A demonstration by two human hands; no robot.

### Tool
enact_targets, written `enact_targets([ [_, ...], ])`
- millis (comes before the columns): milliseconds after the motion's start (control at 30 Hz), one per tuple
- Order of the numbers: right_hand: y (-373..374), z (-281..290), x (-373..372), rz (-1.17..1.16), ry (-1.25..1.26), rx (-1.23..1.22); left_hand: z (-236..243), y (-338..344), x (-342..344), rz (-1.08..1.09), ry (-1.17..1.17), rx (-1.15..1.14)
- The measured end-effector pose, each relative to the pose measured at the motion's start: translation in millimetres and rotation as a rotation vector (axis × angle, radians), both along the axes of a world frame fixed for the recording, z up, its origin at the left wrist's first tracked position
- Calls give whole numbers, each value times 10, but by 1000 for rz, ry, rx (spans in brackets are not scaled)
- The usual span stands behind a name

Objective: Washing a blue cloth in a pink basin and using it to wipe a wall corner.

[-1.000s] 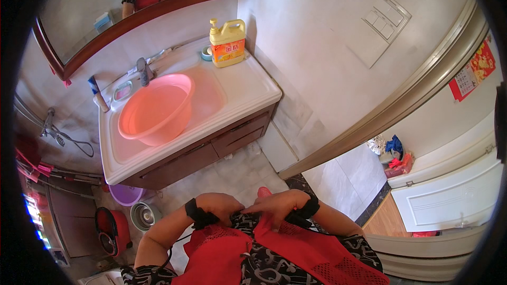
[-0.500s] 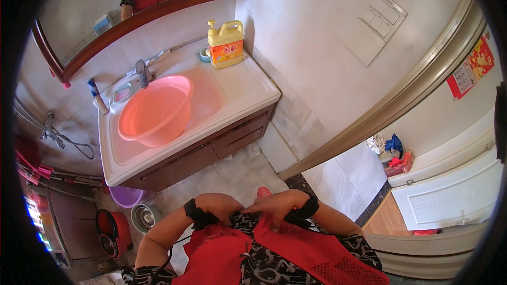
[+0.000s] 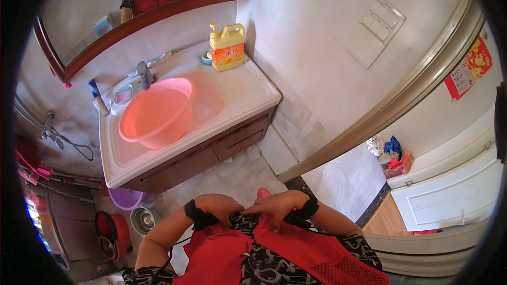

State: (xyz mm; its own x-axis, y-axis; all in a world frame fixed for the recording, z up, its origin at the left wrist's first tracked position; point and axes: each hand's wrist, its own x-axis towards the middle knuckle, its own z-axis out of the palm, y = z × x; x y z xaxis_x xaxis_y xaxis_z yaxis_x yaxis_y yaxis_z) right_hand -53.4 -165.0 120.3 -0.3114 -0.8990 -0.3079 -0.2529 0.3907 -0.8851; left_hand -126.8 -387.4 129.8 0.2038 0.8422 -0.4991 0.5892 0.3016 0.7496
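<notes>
Both my hands are at the front of the red vest (image 3: 311, 256) that I wear over a black patterned top. My left hand (image 3: 221, 207) is closed at its left front edge, with the fingertips curled out of sight. On the other front edge, my right hand (image 3: 279, 205) grips the red cloth, its fingers partly hidden by the fabric. The two hands nearly touch at the middle. Dark bands circle both wrists. Ahead, a pink basin (image 3: 158, 113) stands tilted in the white washbasin counter (image 3: 248, 92), under a grey faucet (image 3: 144, 75).
A yellow pump jug (image 3: 228, 47) and a small soap dish (image 3: 206, 57) stand at the counter's back right. A brush (image 3: 99, 96) leans at its left. On the floor at left are a purple basin (image 3: 125, 198), a metal pot (image 3: 143, 220) and a red bucket (image 3: 122, 236). A doorway opens at right.
My hands keep the same hold on the vest. The view has shifted very slightly, so the counter and basin sit a little lower in the picture.
</notes>
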Motion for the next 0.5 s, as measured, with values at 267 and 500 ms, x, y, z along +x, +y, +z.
enact_targets([
  [267, -85, 72, 6, 0, -31, 7, -7, -71, 1, 5, -1, -12],
  [500, -191, 1, 36, -3, -31, 10, -39, -215, 22, 15, -55, 20],
])
